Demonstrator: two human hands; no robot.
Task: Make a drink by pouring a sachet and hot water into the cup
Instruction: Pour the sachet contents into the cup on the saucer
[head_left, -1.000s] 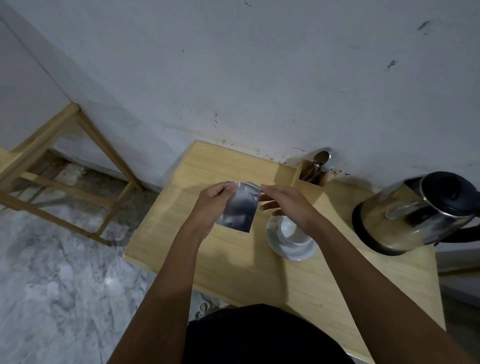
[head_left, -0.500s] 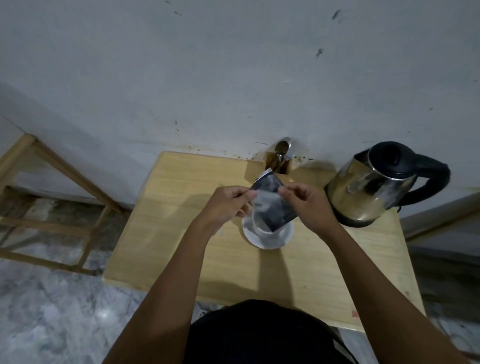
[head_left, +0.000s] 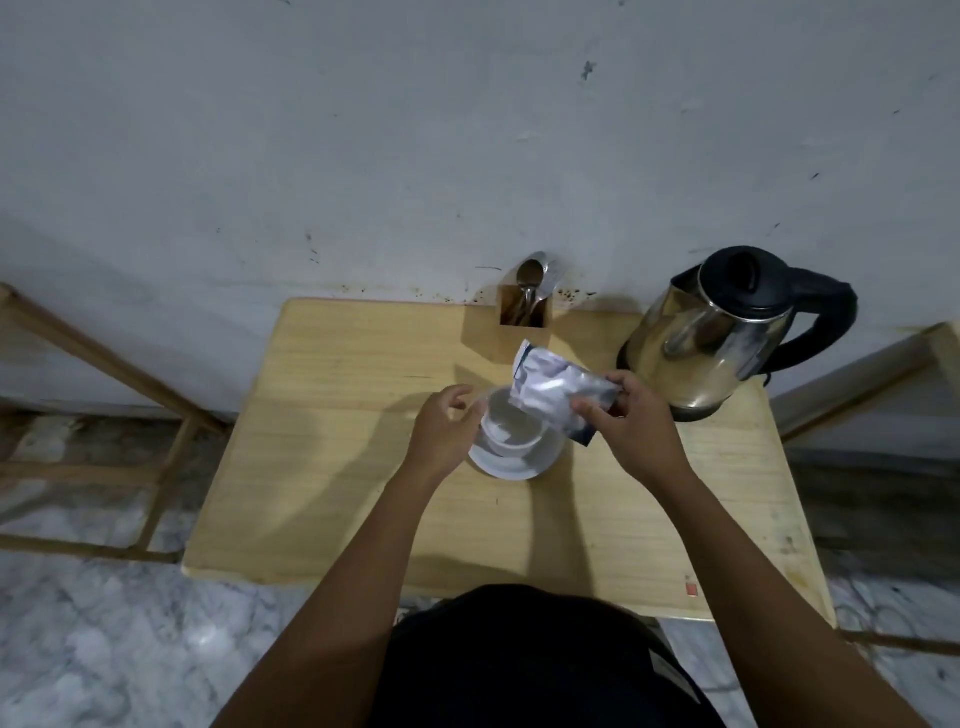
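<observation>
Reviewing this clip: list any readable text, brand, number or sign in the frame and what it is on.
None can be read.
Sachet: silver foil with a blue edge, any print too blurred to read.
Kettle: bare steel and black lid, no label visible.
Table: a small red mark near the front edge, too small to tell whether it holds text.
Cup, saucer: plain white.

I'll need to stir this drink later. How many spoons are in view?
At least 2: both stand in the wooden holder by the wall, one bowl in front, another behind it. More may be hidden inside.
</observation>
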